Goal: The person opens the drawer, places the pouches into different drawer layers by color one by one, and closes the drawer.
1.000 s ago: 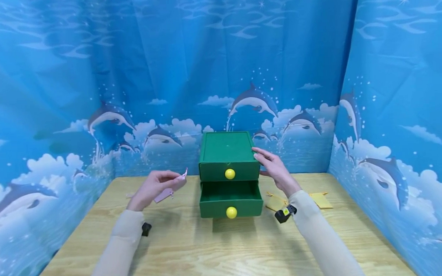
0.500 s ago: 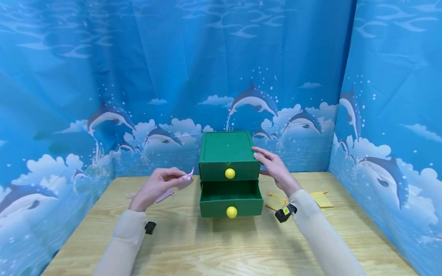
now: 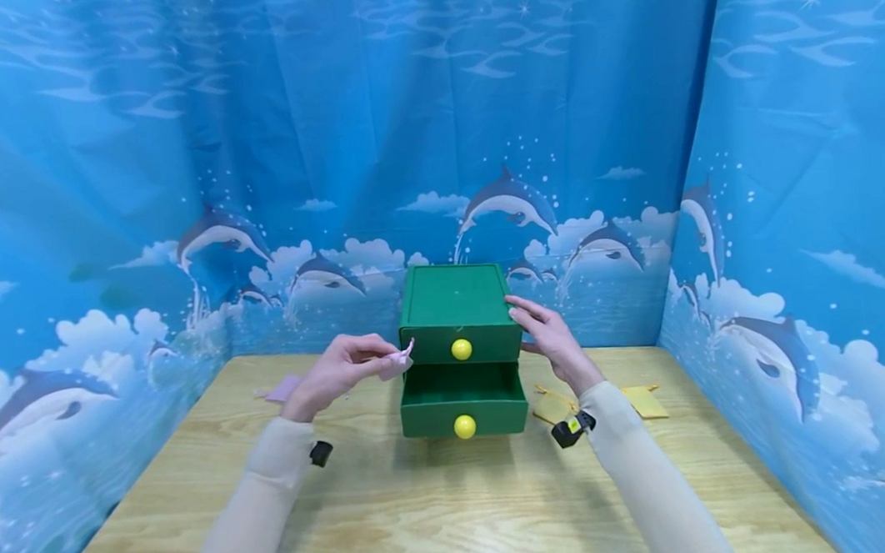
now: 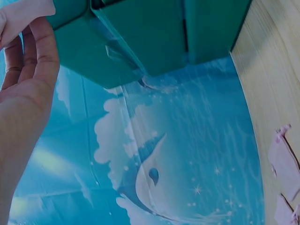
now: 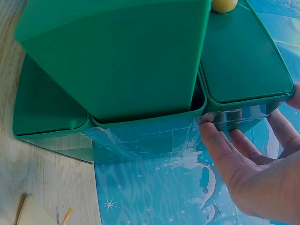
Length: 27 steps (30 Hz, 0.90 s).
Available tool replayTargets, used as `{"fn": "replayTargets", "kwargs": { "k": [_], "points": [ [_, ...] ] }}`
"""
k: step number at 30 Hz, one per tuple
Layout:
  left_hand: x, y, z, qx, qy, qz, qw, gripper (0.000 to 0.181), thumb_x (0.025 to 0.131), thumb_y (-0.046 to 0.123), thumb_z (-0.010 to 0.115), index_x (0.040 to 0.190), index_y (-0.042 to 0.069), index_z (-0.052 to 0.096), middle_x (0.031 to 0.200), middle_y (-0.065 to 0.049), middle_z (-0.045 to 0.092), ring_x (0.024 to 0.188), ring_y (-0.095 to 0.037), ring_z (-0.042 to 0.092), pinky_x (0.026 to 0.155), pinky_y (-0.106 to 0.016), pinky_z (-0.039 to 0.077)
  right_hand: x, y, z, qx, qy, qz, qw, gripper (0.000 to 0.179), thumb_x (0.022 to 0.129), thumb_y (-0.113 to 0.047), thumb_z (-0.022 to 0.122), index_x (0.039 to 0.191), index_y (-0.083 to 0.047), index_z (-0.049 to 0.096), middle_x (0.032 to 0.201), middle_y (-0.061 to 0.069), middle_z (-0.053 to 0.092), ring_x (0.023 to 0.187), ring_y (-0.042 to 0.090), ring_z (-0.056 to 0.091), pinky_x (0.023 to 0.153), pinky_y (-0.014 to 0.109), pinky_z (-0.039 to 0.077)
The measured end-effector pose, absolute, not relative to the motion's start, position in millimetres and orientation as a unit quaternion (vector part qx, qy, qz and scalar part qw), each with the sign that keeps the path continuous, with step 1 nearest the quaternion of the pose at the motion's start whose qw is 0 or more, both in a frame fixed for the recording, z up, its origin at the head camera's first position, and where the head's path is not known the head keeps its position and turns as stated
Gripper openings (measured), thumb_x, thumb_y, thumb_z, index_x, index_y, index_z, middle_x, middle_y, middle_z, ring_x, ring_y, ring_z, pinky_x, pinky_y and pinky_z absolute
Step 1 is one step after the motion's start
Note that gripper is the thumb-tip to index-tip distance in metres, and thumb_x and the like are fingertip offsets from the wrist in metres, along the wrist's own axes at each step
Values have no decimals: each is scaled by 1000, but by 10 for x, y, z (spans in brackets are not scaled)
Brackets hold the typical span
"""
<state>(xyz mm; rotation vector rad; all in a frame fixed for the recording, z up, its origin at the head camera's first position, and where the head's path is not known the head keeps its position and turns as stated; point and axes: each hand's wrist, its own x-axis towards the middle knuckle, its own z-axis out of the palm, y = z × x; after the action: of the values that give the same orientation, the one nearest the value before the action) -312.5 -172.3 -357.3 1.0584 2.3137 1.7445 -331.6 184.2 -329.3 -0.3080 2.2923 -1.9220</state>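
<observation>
From my end, going left to right: a sea-print curtain (image 3: 50, 247) with dolphins runs behind and on both sides of the wooden table (image 3: 395, 513). Two loose pouches (image 4: 284, 164) lie on the wood at the left; the head view shows them partly behind the wrist, while the left wrist view gives me both, near each other. Black left camera (image 3: 321, 453) on the pale left sleeve (image 3: 262, 486). Left hand (image 3: 346, 373) comes next, thumb and fingers narrowed, pinching a pink pouch (image 3: 397, 366). That pouch is up off the table, by the front left corner of the green cabinet (image 3: 454, 295); whether they touch, I can't tell. Cabinet stands upright, three tiers. Top drawer (image 3: 491, 342) is closed, with a yellow upper knob (image 3: 461, 349). Middle drawer (image 3: 427, 419) is pulled out, lower knob (image 3: 465, 427) also yellow. Bottom tier (image 5: 49, 98) is closed in my right wrist view. Right hand (image 3: 554, 344) is on the cabinet's right side near the top, fingers spread wide, fingertips touching it. Right camera (image 3: 573, 427) sits at that wrist. Two yellow pouches (image 3: 644, 402) lie flat at far right, one either side of the right sleeve (image 3: 640, 458).
</observation>
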Motion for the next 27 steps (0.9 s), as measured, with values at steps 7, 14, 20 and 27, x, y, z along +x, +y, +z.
{"fn": "replayTargets", "kwargs": {
  "k": [7, 14, 20, 27],
  "points": [
    [-3111, -1520, -3559, 362, 756, 545, 30, 20, 96, 15, 64, 112, 7, 73, 108, -14, 67, 93, -25, 63, 84, -38, 57, -3318, 1843, -3297, -102, 758, -641, 66, 52, 105, -35, 46, 154, -21, 35, 163, 8, 21, 149, 33, 22, 111, 57, 37],
    [-3116, -1324, -3605, 365, 766, 527, 35, 19, 96, 15, 64, 111, 8, 74, 107, -11, 67, 94, -22, 62, 80, -35, 56, -3313, 1835, -3297, -105, 760, -638, 67, 52, 104, -36, 46, 153, -22, 36, 163, 8, 22, 149, 33, 23, 111, 56, 38],
    [-3106, -1150, -3603, 373, 783, 498, 22, 18, 96, 17, 64, 109, 11, 75, 101, -7, 66, 88, -21, 57, 73, -30, 53, -3305, 1834, -3290, -103, 760, -638, 67, 52, 104, -36, 46, 153, -22, 36, 163, 8, 22, 149, 34, 24, 111, 56, 38],
    [-3035, -916, -3576, 372, 805, 463, -3, 16, 93, 17, 68, 104, 11, 77, 96, -5, 68, 79, -21, 53, 65, -22, 46, -3346, 1847, -3330, -99, 762, -636, 62, 52, 104, -38, 47, 153, -22, 36, 163, 8, 23, 148, 33, 24, 110, 56, 38]
  ]
}}
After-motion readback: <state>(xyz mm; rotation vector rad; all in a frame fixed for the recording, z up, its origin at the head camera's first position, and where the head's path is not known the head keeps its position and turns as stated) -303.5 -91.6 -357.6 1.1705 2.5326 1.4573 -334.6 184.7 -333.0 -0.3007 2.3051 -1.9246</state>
